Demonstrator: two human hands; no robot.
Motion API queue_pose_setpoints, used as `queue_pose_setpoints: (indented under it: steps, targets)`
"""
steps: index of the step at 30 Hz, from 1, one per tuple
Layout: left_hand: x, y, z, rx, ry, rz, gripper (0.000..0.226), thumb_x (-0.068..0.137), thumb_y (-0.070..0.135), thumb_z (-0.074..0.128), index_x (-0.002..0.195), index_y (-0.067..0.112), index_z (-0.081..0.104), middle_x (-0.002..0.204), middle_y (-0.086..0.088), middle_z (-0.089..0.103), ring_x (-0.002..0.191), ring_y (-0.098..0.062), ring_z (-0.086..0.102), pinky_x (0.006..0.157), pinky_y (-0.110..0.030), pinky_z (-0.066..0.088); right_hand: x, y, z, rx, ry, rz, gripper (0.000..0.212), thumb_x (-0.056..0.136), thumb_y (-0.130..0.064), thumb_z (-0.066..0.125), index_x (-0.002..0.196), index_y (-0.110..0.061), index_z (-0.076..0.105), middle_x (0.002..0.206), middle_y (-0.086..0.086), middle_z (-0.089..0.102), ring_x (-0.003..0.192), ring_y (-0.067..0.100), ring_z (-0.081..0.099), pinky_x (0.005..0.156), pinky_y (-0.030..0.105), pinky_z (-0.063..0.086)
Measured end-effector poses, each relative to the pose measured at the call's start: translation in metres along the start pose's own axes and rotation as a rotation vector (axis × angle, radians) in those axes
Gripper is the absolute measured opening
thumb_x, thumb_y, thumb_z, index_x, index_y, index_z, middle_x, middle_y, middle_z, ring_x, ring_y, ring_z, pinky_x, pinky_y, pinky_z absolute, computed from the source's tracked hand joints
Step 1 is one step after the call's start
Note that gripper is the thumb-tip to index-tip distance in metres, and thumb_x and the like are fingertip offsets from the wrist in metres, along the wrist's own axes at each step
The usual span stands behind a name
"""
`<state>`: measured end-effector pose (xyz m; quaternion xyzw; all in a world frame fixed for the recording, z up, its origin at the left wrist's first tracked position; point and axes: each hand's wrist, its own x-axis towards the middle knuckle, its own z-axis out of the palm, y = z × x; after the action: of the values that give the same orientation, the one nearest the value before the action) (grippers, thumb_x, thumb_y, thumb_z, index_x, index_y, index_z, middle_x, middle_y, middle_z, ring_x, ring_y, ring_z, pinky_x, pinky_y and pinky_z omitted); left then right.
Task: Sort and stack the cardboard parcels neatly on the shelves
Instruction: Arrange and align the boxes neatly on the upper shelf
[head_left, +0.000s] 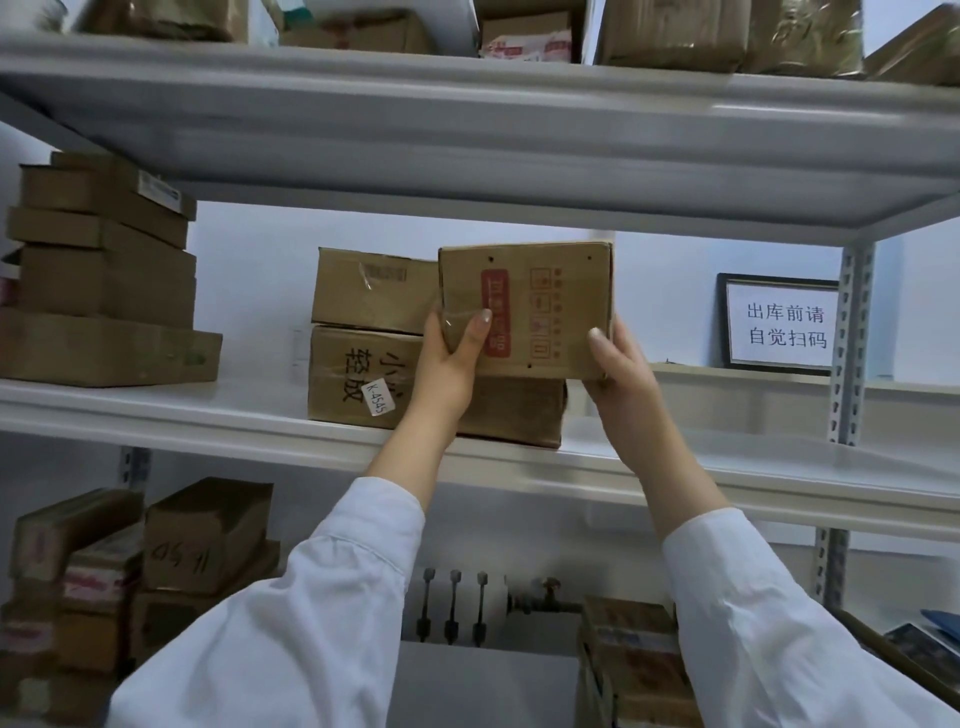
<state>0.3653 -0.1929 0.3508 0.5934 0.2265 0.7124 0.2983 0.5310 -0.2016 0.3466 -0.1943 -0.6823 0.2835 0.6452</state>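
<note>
Both hands, left hand and right hand, have their fingers clamped on a brown cardboard parcel with a red printed label, held above the low brown box near the front edge of the white middle shelf. This looks like the placing step; next, lower it square beside the upper taped box.

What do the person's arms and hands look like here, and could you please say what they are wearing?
Both arms wear long white sleeves of a plain, smooth fabric, loose and slightly creased, like a lab coat or shirt. The left sleeve and right sleeve both end in a simple cuff above the wrist. The left hand and right hand are bare: no gloves, rings or watch show. The nails look neat and fairly long.
</note>
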Motion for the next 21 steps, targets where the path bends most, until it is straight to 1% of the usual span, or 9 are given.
queue_pose_setpoints:
  steps: [2, 5, 8, 10, 13, 16, 18, 19, 21]
  targets:
    - [0.012, -0.003, 0.003, 0.063, 0.022, -0.009, 0.063, 0.091, 0.042, 0.051, 0.144, 0.022, 0.024, 0.128, 0.006, 0.048, 0.114, -0.011, 0.047, 0.098, -0.029, 0.037, 0.009, 0.004, -0.003, -0.035, 0.035, 0.020, 0.050, 0.086, -0.026, 0.059, 0.135, -0.018, 0.047, 0.126, 0.002, 0.062, 0.118, 0.018, 0.058, 0.104, 0.034, 0.044]
    - [0.027, -0.012, 0.005, 0.199, 0.062, -0.060, 0.064, 0.089, 0.049, 0.050, 0.141, 0.019, 0.029, 0.142, -0.003, 0.038, 0.127, -0.019, 0.041, 0.101, -0.030, 0.032, 0.020, 0.010, -0.004, -0.085, 0.094, 0.056, 0.028, 0.096, -0.021, 0.052, 0.124, -0.021, 0.055, 0.108, -0.010, 0.067, 0.103, 0.007, 0.061, 0.091, 0.023, 0.046]
    - [0.031, -0.018, 0.005, 0.297, 0.096, -0.079, 0.057, 0.093, 0.043, 0.047, 0.142, 0.016, 0.033, 0.147, -0.006, 0.023, 0.133, -0.021, 0.033, 0.104, -0.028, 0.027, 0.030, 0.019, -0.005, -0.128, 0.121, 0.073, 0.026, 0.098, -0.022, 0.048, 0.122, -0.021, 0.056, 0.092, -0.019, 0.064, 0.079, -0.009, 0.059, 0.075, 0.011, 0.043]
    - [0.032, -0.023, 0.003, 0.318, 0.122, -0.067, 0.052, 0.096, 0.036, 0.047, 0.141, 0.015, 0.035, 0.146, -0.006, 0.027, 0.133, -0.020, 0.034, 0.100, -0.023, 0.025, 0.036, 0.029, -0.007, -0.143, 0.111, 0.089, 0.029, 0.099, -0.019, 0.045, 0.127, -0.017, 0.054, 0.103, -0.013, 0.066, 0.088, -0.007, 0.061, 0.074, 0.007, 0.045]
    - [0.031, -0.028, 0.000, 0.296, 0.173, -0.066, 0.045, 0.096, 0.027, 0.050, 0.136, 0.011, 0.037, 0.134, -0.004, 0.043, 0.114, -0.013, 0.044, 0.091, -0.021, 0.032, 0.037, 0.038, -0.008, -0.107, 0.083, 0.078, 0.032, 0.100, -0.012, 0.040, 0.130, -0.018, 0.051, 0.124, -0.001, 0.063, 0.113, 0.008, 0.058, 0.093, 0.018, 0.046]
    - [0.029, -0.033, 0.000, 0.369, 0.234, -0.036, 0.031, 0.095, 0.020, 0.053, 0.123, 0.009, 0.047, 0.115, -0.001, 0.050, 0.101, -0.013, 0.048, 0.083, -0.022, 0.034, 0.037, 0.044, -0.006, -0.107, 0.092, 0.094, 0.034, 0.100, -0.010, 0.040, 0.131, -0.020, 0.050, 0.126, -0.004, 0.061, 0.112, 0.004, 0.057, 0.084, 0.012, 0.047]
    - [0.028, -0.035, -0.002, 0.452, 0.289, 0.016, 0.028, 0.094, 0.016, 0.054, 0.121, 0.009, 0.054, 0.115, -0.004, 0.049, 0.100, -0.018, 0.052, 0.083, -0.021, 0.037, 0.036, 0.051, -0.005, -0.144, 0.115, 0.117, 0.041, 0.098, -0.018, 0.045, 0.139, -0.022, 0.045, 0.136, -0.001, 0.055, 0.111, 0.010, 0.051, 0.077, 0.014, 0.042]
    - [0.027, -0.037, -0.003, 0.485, 0.310, 0.032, 0.030, 0.094, 0.015, 0.053, 0.123, 0.010, 0.056, 0.118, -0.008, 0.048, 0.098, -0.019, 0.053, 0.086, -0.021, 0.038, 0.034, 0.053, -0.005, -0.152, 0.124, 0.127, 0.044, 0.097, -0.022, 0.046, 0.141, -0.024, 0.043, 0.140, 0.000, 0.052, 0.112, 0.011, 0.049, 0.078, 0.016, 0.041]
    - [0.025, -0.038, -0.003, 0.519, 0.323, 0.031, 0.034, 0.095, 0.012, 0.051, 0.128, 0.011, 0.055, 0.122, -0.012, 0.047, 0.099, -0.022, 0.054, 0.091, -0.024, 0.039, 0.033, 0.056, -0.004, -0.132, 0.146, 0.154, 0.039, 0.098, -0.023, 0.046, 0.137, -0.029, 0.045, 0.141, -0.003, 0.051, 0.122, 0.015, 0.050, 0.095, 0.030, 0.046]
